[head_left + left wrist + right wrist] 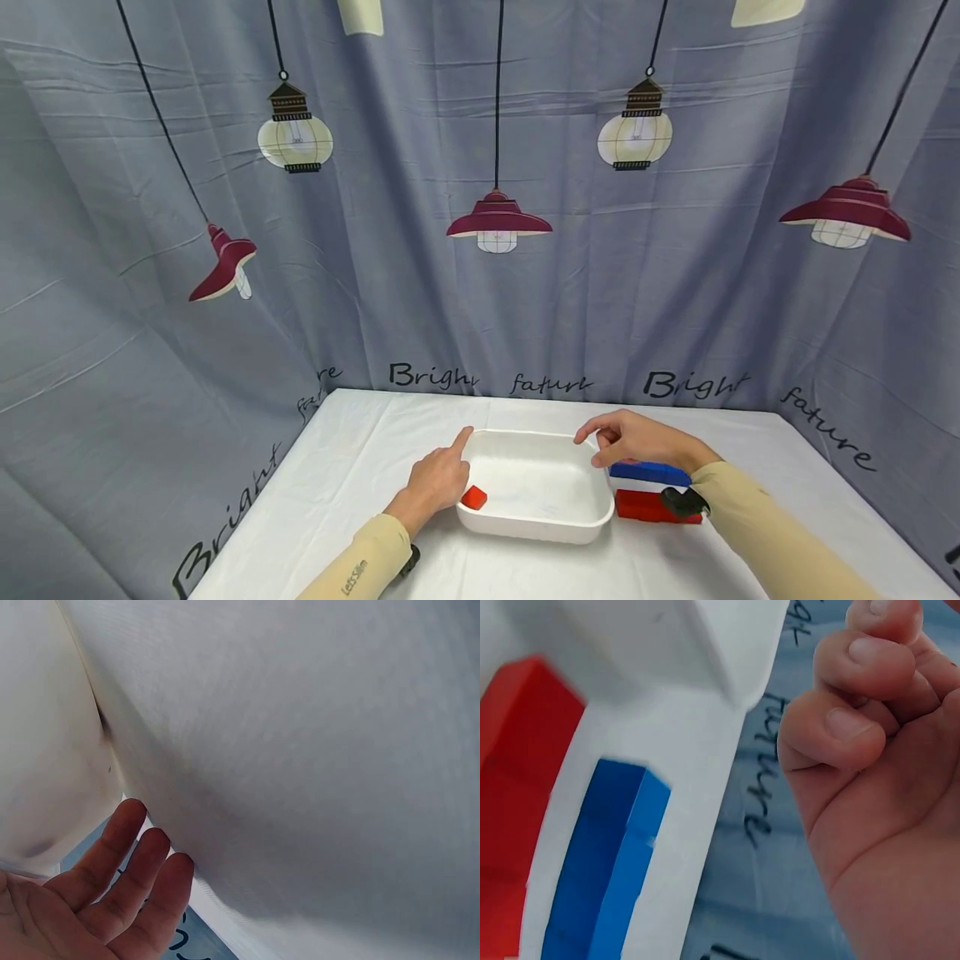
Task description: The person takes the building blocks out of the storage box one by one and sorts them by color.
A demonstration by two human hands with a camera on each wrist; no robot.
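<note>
A white plastic basin (536, 532) stands on the cloth-covered table, with one small red block (474, 497) in its front left corner. Along the basin's left side lies my left hand (438, 479), its index finger stretched toward the back left corner. In the left wrist view, three slightly bent fingers (154, 877) of that hand show beside the basin wall. My right hand (645, 437) hovers by the back right corner, index finger and thumb apart with nothing between them. Its other fingers (847, 727) are curled in the right wrist view.
Right of the basin lie a row of blue blocks (651, 473) and, nearer me, a row of red blocks (637, 505). A grey-blue curtain (420, 317) printed with lamps and lettering hangs behind the white table (352, 458).
</note>
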